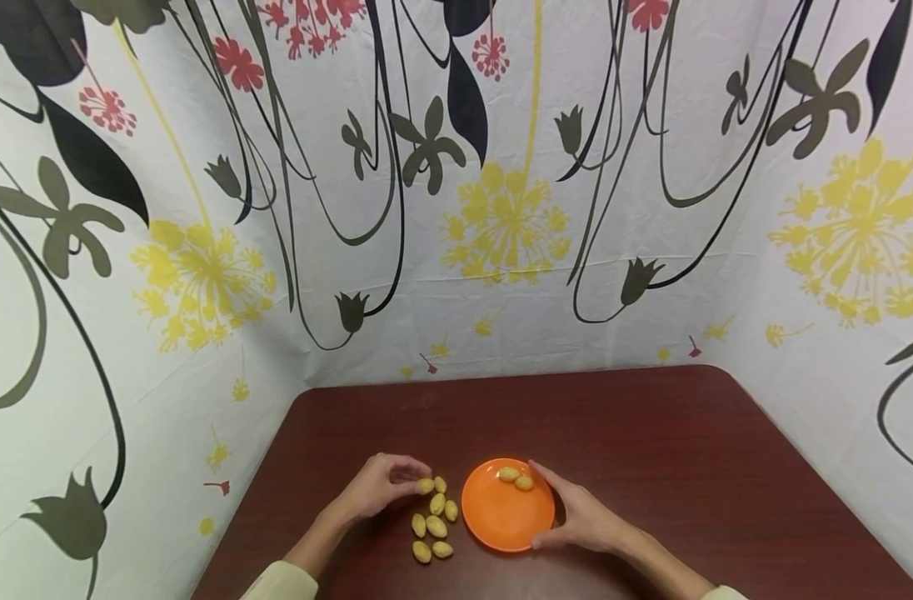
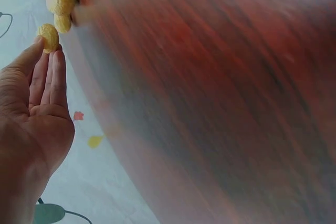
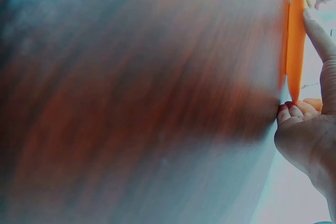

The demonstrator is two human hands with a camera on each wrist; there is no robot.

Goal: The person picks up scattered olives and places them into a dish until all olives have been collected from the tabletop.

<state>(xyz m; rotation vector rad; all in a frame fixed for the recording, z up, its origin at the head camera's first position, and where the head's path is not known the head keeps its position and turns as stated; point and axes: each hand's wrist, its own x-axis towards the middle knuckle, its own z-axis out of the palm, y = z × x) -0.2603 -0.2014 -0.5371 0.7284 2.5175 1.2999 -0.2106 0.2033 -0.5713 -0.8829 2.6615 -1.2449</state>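
My left hand (image 1: 372, 489) pinches a yellow oval piece (image 2: 49, 38), wrinkled and fruit-like, between thumb and fingertips. It is at the far end of a loose cluster of several similar pieces (image 1: 436, 527) on the table. To the right of the cluster lies a round orange plate (image 1: 501, 521). Two yellow pieces (image 1: 524, 482) rest on the plate near its far edge. My right hand (image 1: 584, 518) grips the plate's right rim, index finger at the far side and thumb at the near side. In the right wrist view the plate (image 3: 295, 45) appears edge-on.
The dark red-brown table (image 1: 636, 442) has rounded far corners. White cloth (image 1: 516, 325) printed with flowers and stems hangs behind it and at both sides.
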